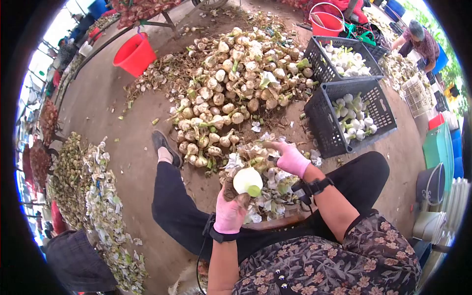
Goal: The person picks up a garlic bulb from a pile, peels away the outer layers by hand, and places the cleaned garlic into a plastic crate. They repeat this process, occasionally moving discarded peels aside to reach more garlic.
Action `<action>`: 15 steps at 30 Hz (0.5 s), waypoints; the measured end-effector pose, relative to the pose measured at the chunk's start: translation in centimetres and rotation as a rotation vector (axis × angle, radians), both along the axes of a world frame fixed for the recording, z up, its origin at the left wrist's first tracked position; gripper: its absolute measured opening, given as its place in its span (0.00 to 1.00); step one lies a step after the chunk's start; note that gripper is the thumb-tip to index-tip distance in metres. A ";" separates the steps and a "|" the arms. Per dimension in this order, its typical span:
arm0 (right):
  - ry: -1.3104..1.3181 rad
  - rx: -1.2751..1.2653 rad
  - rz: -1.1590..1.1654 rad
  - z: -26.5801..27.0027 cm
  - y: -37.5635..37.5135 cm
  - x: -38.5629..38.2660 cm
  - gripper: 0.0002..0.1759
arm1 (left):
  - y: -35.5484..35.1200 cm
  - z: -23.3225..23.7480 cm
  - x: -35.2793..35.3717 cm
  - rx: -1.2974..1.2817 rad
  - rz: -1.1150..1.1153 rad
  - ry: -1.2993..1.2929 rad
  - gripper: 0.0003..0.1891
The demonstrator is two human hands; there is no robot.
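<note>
My left hand (230, 209), in a pink glove with dirty fingertips, is closed around a peeled white garlic bulb (248, 181) with a green cut stem end turned toward me. To its right, above my lap, is my gloved right hand (291, 158). Its index finger points left and the other fingers are curled; a small dark thing shows by them, and I cannot tell what it is. Below the hands lie loose papery garlic skins (275, 189). Just beyond them spreads a big heap of unpeeled garlic bulbs (231, 88) with roots and short stems.
Two black crates of cleaned garlic stand at the right, a nearer crate (328, 118) and a farther crate (317, 61). Red buckets (135, 54) are at the back. Another person (423, 46) bends over garlic at far right. Garlic and skins (101, 196) line the left.
</note>
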State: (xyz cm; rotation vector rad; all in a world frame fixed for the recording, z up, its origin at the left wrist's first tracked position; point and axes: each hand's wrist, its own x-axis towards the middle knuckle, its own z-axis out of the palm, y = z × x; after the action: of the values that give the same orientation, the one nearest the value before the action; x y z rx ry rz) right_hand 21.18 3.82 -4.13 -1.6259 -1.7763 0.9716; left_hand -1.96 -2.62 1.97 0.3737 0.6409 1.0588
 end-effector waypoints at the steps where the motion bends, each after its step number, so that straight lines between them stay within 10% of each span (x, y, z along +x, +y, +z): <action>1: 0.290 -0.151 0.022 5.0 -0.3 -0.9 0.29 | 0.2 -0.1 0.1 -0.012 0.008 0.058 0.37; 4: 0.549 -0.127 0.199 8.7 -0.8 -1.7 0.31 | 0.5 -0.7 0.4 0.030 0.003 0.049 0.37; 15: 0.127 0.106 0.140 9.3 -2.2 -4.6 0.15 | 0.6 -1.0 0.4 -0.046 0.025 -0.081 0.34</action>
State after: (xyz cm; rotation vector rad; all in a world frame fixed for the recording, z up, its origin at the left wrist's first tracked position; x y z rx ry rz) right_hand 16.56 1.66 5.18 -1.3602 -1.8405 1.0019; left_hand -1.53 -1.97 1.01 0.2820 0.5974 1.0755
